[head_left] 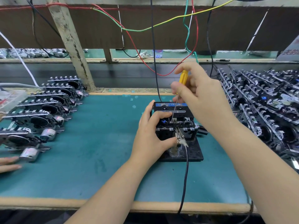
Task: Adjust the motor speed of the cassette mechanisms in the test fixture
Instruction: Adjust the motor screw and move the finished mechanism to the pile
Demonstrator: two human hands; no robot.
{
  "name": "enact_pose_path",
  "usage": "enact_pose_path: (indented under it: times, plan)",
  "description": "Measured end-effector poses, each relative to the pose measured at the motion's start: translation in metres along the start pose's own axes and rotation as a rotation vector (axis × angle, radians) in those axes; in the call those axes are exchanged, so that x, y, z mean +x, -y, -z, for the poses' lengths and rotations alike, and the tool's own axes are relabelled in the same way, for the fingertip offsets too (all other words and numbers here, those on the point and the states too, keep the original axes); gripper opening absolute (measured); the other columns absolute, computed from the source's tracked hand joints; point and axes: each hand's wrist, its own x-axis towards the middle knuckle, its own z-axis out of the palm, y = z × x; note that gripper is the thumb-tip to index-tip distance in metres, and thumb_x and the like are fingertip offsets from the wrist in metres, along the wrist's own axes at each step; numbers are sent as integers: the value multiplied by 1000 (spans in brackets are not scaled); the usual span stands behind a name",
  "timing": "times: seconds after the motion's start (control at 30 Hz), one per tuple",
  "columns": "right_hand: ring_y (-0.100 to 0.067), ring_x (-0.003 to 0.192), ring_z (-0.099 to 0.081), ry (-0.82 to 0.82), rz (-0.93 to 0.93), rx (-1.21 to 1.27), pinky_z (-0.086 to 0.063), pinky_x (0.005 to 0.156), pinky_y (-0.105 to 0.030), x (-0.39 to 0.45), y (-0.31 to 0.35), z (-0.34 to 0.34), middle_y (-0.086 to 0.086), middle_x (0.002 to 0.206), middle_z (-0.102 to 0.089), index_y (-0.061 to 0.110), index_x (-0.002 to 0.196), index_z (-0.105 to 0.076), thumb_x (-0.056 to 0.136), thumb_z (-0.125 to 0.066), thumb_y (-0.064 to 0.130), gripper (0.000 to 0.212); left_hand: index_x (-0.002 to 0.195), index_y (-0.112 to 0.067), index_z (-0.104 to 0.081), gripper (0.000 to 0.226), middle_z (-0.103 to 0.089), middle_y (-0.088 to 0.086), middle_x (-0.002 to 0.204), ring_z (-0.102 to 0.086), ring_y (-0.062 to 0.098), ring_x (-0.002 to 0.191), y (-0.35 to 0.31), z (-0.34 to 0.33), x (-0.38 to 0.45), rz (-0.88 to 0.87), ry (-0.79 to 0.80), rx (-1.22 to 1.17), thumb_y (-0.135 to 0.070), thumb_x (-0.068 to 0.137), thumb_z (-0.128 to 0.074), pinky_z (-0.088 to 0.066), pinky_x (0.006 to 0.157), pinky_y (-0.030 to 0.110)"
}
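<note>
The teal bench mat [90, 159] spreads wide under both hands. Left of the grip, well apart, stands a row of cassette mechanisms [43, 109] with their silver motors toward the viewer; right of it a loose heap of further mechanisms [262, 107] is piled. Between the 2 lots sits the black test fixture [181, 147], with 1 mechanism under test [176, 125] seated in it, a cassette [171, 107] at its far side and an alligator clip [179, 137] with a dark lead at its near side.

The left hand [152, 136] grips the fixture and mechanism from the left, fingers curled over the top, thumb by the clip. The right hand [197, 94] pinches the yellow-handled screwdriver [183, 77] between thumb and fingers.

The mechanism lies directly below and slightly nearer than that grip. The shaft slants down from the handle, long axis steep and leaning left, its tip among the metal parts mid-deck. Whether it sits in the adjuster slot is too small to tell. Likely the next turn depends on holding that axis steady; the right hand does the turning.
</note>
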Motion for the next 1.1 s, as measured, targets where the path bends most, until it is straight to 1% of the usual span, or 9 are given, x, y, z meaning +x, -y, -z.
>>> enact_pose_path:
  times: [0.07, 0.17, 0.33, 0.47, 0.57, 0.7, 0.83, 1.0, 1.1]
  plan:
    - [-11, 82, -74, 44, -44, 98, -60, 84, -41, 0, 0, 4, -2, 92, -72, 21, 119, -54, 102, -51, 9, 20, 111, -60, -52, 69, -14, -29, 160, -34, 5, 143, 1, 0, 0, 5, 3, -12, -30, 63, -93, -37, 107, 24]
    - [-14, 76, -75, -1, -57, 189, -62, 75, -34, -1, 1, 7, -4, 85, -71, 19, 109, -56, 97, -61, 4, 20, 114, -55, -53, 69, -14, -28, 161, -31, 1, 144, 2, -1, 0, 6, 5, -12, -29, 64, -93, -32, 103, 13]
    - [-24, 68, -69, -71, -2, 57, -58, 69, -50, -6, 0, 0, -1, 73, -64, 20, 99, -51, 88, -76, 16, 27, 109, -63, -50, 70, -12, -32, 160, -31, 0, 144, 2, 0, 0, 5, 12, 11, -29, 65, -92, -33, 103, 17]
    - [-21, 69, -68, -55, 68, -39, -57, 71, -49, -5, 2, -3, 1, 75, -63, 24, 108, -55, 90, -73, 19, 27, 109, -62, -50, 68, -11, -33, 160, -28, -3, 144, 3, 0, 0, 0, 6, 14, -30, 65, -91, -30, 99, 11]
    - [-15, 72, -70, -28, 36, -57, -58, 76, -47, -6, 1, 0, 0, 81, -66, 20, 114, -55, 94, -70, 20, 25, 110, -63, -50, 69, -12, -32, 160, -28, -2, 144, 2, 0, 0, 2, 7, 13, -30, 65, -91, -33, 102, 15]
    - [-12, 71, -72, 41, -21, -27, -59, 76, -48, -10, 0, 2, -3, 82, -70, 25, 119, -49, 94, -68, 13, 34, 110, -62, -52, 71, -14, -28, 161, -28, -1, 145, 2, -1, 1, -11, -11, 13, -27, 62, -92, -36, 110, 26]
    - [-10, 69, -74, -69, 9, 63, -60, 71, -34, -18, 0, 4, 3, 80, -73, 38, 111, -49, 93, -69, 11, 38, 110, -62, -52, 65, -11, -33, 159, -26, -4, 146, 3, -1, 1, -31, -24, 0, -40, 58, -84, -37, 114, 33]
    - [-5, 67, -73, -26, -38, 82, -58, 66, -28, -18, 5, 6, 12, 82, -76, 52, 106, -47, 83, -60, 43, 28, 112, -59, -53, 60, -5, -40, 157, -20, -9, 145, 4, -1, 0, -25, -32, 31, -48, 60, -81, -38, 113, 36]
    - [-7, 62, -73, -36, -40, 88, -57, 66, -21, -16, 9, 5, 10, 77, -76, 55, 102, -49, 77, -62, 41, 31, 114, -60, -53, 56, -5, -39, 157, -19, -11, 145, 1, 2, 0, -32, -11, 37, -55, 64, -78, -35, 114, 33]
